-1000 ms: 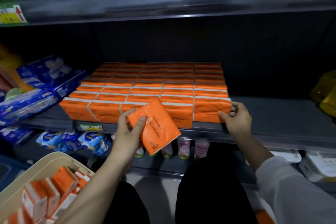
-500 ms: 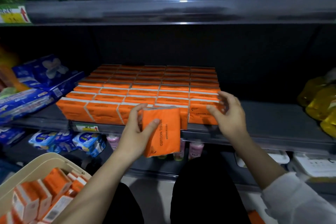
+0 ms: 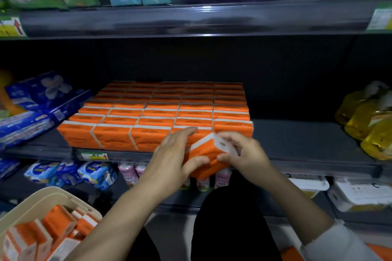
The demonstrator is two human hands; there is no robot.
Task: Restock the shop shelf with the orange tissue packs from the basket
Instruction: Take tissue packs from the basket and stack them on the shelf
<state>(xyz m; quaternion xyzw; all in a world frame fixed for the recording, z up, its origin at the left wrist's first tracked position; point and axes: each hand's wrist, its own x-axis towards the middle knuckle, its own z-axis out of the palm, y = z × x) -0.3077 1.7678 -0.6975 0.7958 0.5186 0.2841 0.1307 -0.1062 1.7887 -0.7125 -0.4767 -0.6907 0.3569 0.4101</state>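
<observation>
While both hands meet at the front edge of the middle shelf (image 3: 301, 140), one orange tissue pack (image 3: 203, 153) hangs between them, tilted, its white end turned up and to the right. The left hand (image 3: 169, 161) grips it from the left, thumb across the orange face and fingers reaching over the top. Blur makes it impossible to tell whether those fingers touch the row behind. The right hand (image 3: 248, 154) pinches the white end between thumb and fingertips, covering part of it.

The stacked packs (image 3: 161, 112) fill the shelf's left-middle part, five columns wide, with the front row at the front edge. The back rows fade into darkness, and the hands and the held pack hide the front of the fourth column.

The basket (image 3: 36, 203) sits below the shelf's left end, cut off by the frame's lower left corner. The packs in the basket (image 3: 59, 220) lie jumbled and blurred.

Blue packages (image 3: 38, 108) at the shelf's left end run out of frame. Yellow bottles (image 3: 369, 121) at its right end are smeared and partly cut off. A price label (image 3: 94, 156) on the front lip cannot be read. Pink bottles (image 3: 128, 172) on the shelf below are partly hidden by the hands.
</observation>
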